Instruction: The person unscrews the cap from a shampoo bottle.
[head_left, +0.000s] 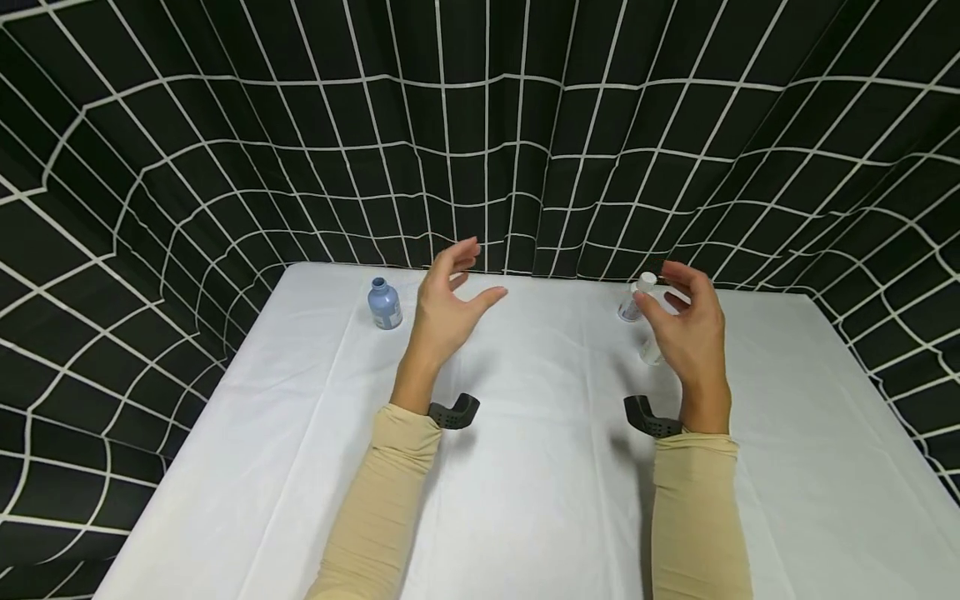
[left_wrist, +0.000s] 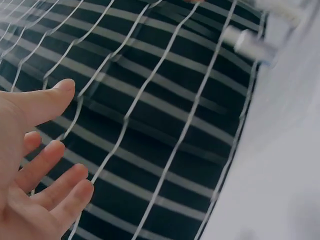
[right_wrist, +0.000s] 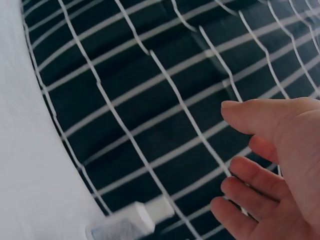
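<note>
My left hand (head_left: pixel 446 312) hovers over the table with thumb and fingers spread apart and nothing between them. To its left stands a blue bottle (head_left: pixel 386 305) with an uncapped-looking narrow neck and a pale label. My right hand (head_left: pixel 688 321) is also raised, fingers loosely bent and holding nothing. Just beyond its thumb stands a small white-capped bottle (head_left: pixel 628 310) with a printed label, seen as well in the right wrist view as a white bottle (right_wrist: pixel 122 224). A second whitish bottle (head_left: pixel 650 352) shows below the right hand, partly hidden by it.
A white cloth covers the table (head_left: pixel 525 500). Black curtain (head_left: pixel 495 125) with a white grid hangs behind and along both sides. Each wrist carries a dark camera mount, the left mount (head_left: pixel 455 412) and the right mount (head_left: pixel 651 418).
</note>
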